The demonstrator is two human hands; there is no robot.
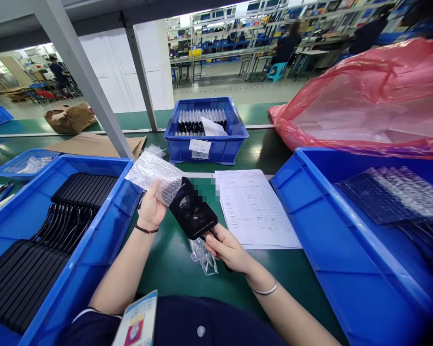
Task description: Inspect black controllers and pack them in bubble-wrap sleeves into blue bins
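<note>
My left hand (pixel 152 209) is closed on a clear bubble-wrap bag (pixel 151 168), whose right end meets the top edge of a flat black controller (pixel 192 211). I cannot tell whether the controller's edge is inside the bag. White lettering, a logo and round button icons mark the controller's face. At its lower end, my right hand (pixel 230 250) grips the controller by its black cable. Beneath it on the green bench lies a crumpled clear plastic bag (pixel 204 254).
A blue bin (pixel 124 230) at left holds rows of black devices. The right blue bin (pixel 317 230) contains bubble-wrapped ones. Bagged pieces fill a smaller blue bin (pixel 205 144) ahead. Printed sheets (pixel 254 206) lie mid-bench. A pink plastic bag (pixel 364 96) drapes behind the right bin; a metal post (pixel 82 77) slants at left.
</note>
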